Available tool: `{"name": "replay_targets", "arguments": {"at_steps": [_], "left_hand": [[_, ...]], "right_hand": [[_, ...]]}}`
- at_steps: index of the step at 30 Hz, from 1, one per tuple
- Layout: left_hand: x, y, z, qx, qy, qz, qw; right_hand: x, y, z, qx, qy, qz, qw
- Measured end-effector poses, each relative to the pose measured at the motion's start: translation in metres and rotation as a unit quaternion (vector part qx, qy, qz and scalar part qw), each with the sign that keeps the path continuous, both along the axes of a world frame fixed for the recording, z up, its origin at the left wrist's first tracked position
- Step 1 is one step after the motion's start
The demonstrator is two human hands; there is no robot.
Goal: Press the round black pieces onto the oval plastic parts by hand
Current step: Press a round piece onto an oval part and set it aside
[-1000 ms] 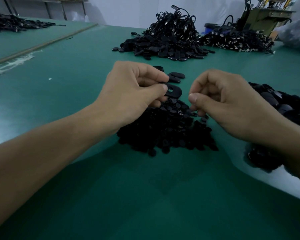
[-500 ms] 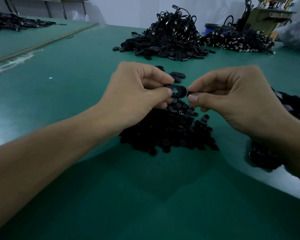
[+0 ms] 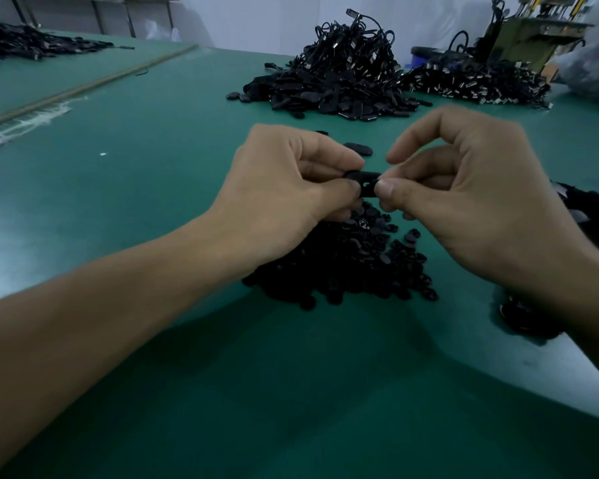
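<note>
An oval part (image 3: 365,183) was pinched steady by the left hand (image 3: 284,191) just above the pile of round pieces (image 3: 353,264) on the table (image 3: 146,174). Its free end was pinched by the right hand (image 3: 464,191), presumably to press a piece in; that piece was hidden.

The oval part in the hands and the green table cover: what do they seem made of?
Oval part: likely moulded plastic, black, matte, faint sheen on its edge. Table cover: perhaps rubber or vinyl mat, green, smooth, soft glare patches.
</note>
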State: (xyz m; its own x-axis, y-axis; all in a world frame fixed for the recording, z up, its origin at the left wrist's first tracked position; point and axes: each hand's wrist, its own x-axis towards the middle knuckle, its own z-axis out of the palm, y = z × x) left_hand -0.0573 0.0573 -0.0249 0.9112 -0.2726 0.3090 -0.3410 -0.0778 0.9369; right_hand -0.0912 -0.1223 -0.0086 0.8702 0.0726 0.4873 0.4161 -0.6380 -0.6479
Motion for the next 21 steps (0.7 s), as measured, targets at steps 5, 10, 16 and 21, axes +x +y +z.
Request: {"name": "replay_targets", "arguments": {"at_steps": [5, 10, 16, 21], "left_hand": [[-0.001, -0.001, 0.0, 0.013, -0.019, 0.006, 1.0], [0.0, -0.003, -0.001, 0.027, -0.041, 0.021, 0.999], [-0.004, -0.005, -0.001, 0.083, -0.129, 0.043, 0.987], [-0.008, -0.005, -0.002, 0.158, -0.214, 0.082, 0.961]], "right_hand": [[-0.003, 0.002, 0.002, -0.005, -0.001, -0.023, 1.0], [-0.003, 0.006, 0.002, -0.003, -0.008, -0.049, 0.999], [-0.005, 0.01, 0.002, -0.033, -0.022, -0.098, 0.994], [-0.004, 0.015, 0.002, 0.033, 0.037, -0.058, 0.997]]}}
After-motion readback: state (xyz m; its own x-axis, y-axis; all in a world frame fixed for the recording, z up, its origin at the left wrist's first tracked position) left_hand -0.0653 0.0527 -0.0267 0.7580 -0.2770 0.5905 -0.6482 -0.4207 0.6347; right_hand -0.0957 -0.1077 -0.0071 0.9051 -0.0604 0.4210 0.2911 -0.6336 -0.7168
